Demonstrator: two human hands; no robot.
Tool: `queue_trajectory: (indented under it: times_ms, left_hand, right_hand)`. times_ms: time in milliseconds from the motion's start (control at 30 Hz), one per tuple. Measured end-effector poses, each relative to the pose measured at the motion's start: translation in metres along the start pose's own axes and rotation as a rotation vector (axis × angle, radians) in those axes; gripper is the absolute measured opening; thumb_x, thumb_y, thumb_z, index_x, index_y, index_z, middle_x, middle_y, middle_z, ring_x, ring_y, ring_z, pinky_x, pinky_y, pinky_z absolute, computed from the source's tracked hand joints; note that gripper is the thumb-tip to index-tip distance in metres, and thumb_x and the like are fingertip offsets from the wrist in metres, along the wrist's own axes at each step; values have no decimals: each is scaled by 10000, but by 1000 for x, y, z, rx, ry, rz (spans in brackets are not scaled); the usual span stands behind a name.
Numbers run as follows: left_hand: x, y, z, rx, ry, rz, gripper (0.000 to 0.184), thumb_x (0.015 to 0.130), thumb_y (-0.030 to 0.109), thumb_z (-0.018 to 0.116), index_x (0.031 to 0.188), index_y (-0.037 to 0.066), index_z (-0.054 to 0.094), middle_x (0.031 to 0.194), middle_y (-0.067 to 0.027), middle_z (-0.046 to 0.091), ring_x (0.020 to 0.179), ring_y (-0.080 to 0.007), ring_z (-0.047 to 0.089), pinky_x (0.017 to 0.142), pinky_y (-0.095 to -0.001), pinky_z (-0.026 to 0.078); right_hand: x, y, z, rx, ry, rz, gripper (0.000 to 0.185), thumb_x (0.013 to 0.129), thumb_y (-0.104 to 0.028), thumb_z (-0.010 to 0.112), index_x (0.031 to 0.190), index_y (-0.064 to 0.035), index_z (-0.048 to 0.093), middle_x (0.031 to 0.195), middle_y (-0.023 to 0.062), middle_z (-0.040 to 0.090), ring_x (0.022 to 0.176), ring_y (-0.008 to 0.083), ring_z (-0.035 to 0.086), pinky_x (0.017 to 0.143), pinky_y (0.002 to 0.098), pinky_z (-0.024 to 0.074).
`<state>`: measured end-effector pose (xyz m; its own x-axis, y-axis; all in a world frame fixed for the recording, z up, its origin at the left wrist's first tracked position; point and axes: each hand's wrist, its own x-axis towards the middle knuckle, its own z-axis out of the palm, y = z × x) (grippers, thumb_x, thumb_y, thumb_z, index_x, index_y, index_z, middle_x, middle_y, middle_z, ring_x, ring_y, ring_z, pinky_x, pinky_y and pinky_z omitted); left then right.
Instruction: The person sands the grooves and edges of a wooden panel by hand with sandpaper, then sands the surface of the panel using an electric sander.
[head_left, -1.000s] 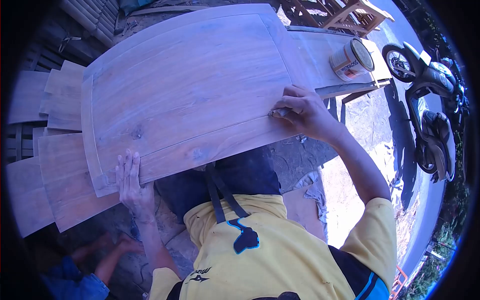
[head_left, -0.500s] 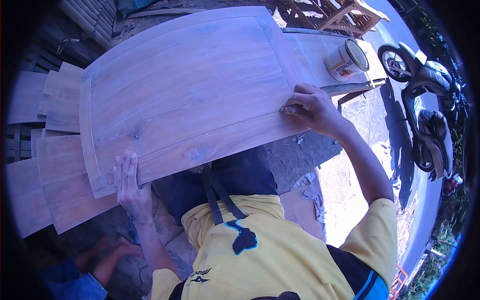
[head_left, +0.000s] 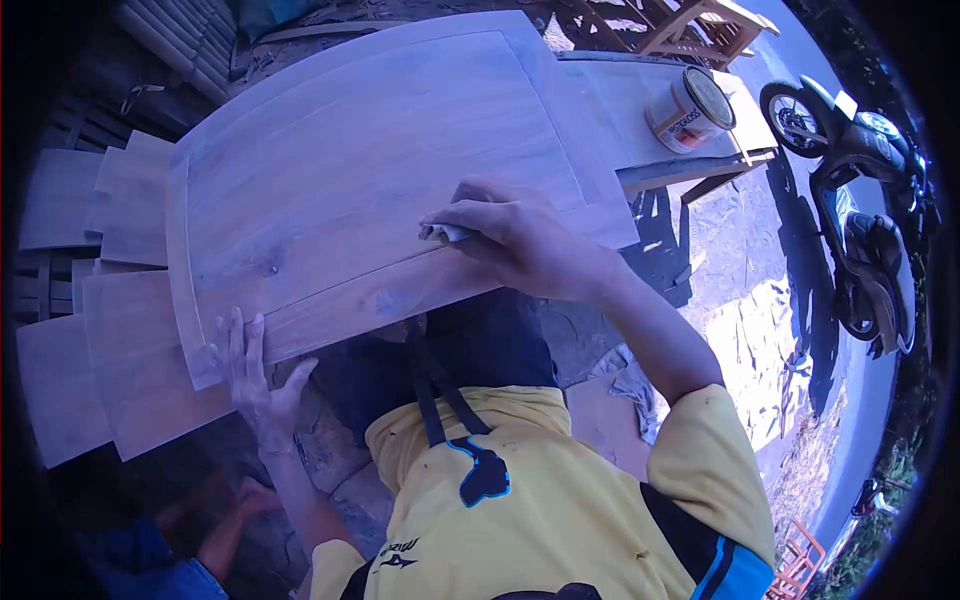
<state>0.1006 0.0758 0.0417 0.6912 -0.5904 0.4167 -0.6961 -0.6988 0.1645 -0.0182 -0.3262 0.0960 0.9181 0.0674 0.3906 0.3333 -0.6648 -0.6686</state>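
A large wooden panel [head_left: 370, 190] with a framed border lies before me, its surface dusted pale. My right hand [head_left: 520, 235] is on its near side, fingers bent around a small folded grey piece that looks like sandpaper [head_left: 452, 232], pressed near the groove of the frame. Most of that piece is hidden under the fingers. At the panel's near left corner rests my left hand [head_left: 258, 385], fingers stretched out over the edge and thumb spread apart.
Several wooden boards [head_left: 150, 350] are stacked at left. A paint can [head_left: 690, 110] stands on the bench [head_left: 630, 100] at right, near a stick. Farther right is a parked motorbike [head_left: 860, 200]. Another person's leg [head_left: 225, 530] shows at lower left; a rag [head_left: 635, 390] lies on the ground.
My right hand has slid left along the panel's near side with the sandpaper. My left hand stays at the corner, its thumb now spread out.
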Motion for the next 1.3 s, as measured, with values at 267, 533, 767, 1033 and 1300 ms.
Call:
queue_trajectory:
  times_ms: [267,533,767,1033,1300]
  left_hand:
    - [-13,-77,-22,-163,86,-314,1110,815,702,809,1641,58,444,1694,-224,396,1560,-441,381,1284,-546,308]
    - [-3,-61,-32,-203,39,-320,1240,663,669,914,1630,44,453,1598,-215,480,1495,-410,462,1229,-536,404]
    - [-6,-63,-27,-193,59,-341,1271,601,662,936,1624,68,471,1583,-216,484,1473,-412,483,1204,-538,437]
    - [-7,-61,-28,-242,106,-365,1251,584,601,977,1616,89,489,1554,-244,486,1453,-421,501,1185,-535,457]
    - [-5,-56,-31,-187,107,-385,1245,587,584,986,1616,92,486,1545,-243,493,1438,-424,515,1178,-532,468]
  right_hand:
    - [-53,38,-68,-473,-66,84,147,934,-125,774,1064,-94,714,930,66,620,903,276,635,815,426,512]
    - [8,4,32,-303,-32,-153,260,831,-35,810,1065,-67,702,891,76,554,828,272,583,729,415,493]
    - [50,-17,73,-224,-110,-270,213,893,-92,803,1084,-87,709,915,60,570,856,266,591,802,409,495]
    - [16,-4,24,-359,-56,-104,140,868,15,807,985,-51,767,825,72,620,744,250,610,668,388,504]
    - [98,-42,145,-100,-40,-413,182,884,-73,773,1057,-82,715,891,80,577,857,295,612,791,424,509]
